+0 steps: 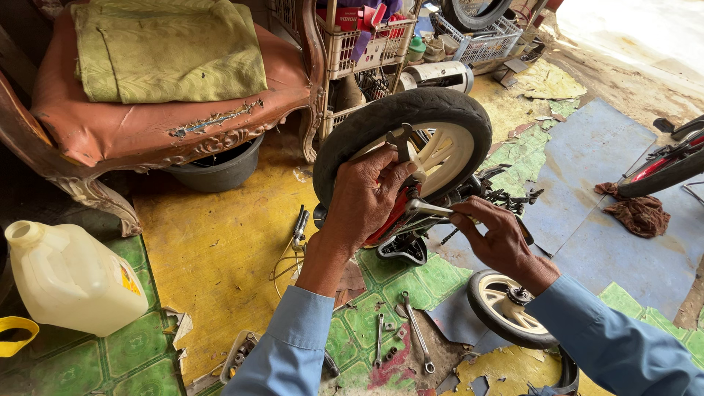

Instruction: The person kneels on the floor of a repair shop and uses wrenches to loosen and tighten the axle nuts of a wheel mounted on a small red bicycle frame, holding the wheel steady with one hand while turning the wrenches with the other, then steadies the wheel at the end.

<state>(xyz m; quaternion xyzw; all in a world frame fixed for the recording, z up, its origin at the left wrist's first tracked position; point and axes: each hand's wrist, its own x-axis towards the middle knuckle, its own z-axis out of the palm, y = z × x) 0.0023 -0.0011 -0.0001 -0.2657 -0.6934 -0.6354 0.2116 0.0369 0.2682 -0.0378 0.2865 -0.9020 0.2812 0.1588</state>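
- We see the left hand (364,196) closed around a spanner (404,149), whose open jaw end sticks up above the fingers, in front of the pale rim of the small bicycle wheel (403,117).
- That wheel stands upright on the overturned child's bicycle, with its black tyre arching over the left hand; the red frame (390,220) shows just below the knuckles.
- We see the right hand (497,238) gripping a second spanner (429,209) by its shaft, fingers wrapped tight, with the tool's far end pointing towards the hub beside the left hand.
- The two hands sit close together at the hub, with the spanners nearly meeting there; we cannot tell exactly which nut each one sits on.
- A second small wheel (501,308) with a cream rim lies tilted on the floor below the right wrist.
- Several loose spanners (416,334) lie on the green patterned floor covering between the two blue sleeves.
- Pliers (300,226) rest on the yellow flooring, left of the left forearm.
- A white plastic jerrycan (70,277) stands at the left edge, well apart from the hands.
- A worn carved chair (147,125) with a folded green cloth (169,51) on its seat fills the upper left, with a dark tub (220,169) beneath it.
- A brown rag (639,213) lies on the grey mat to the right.
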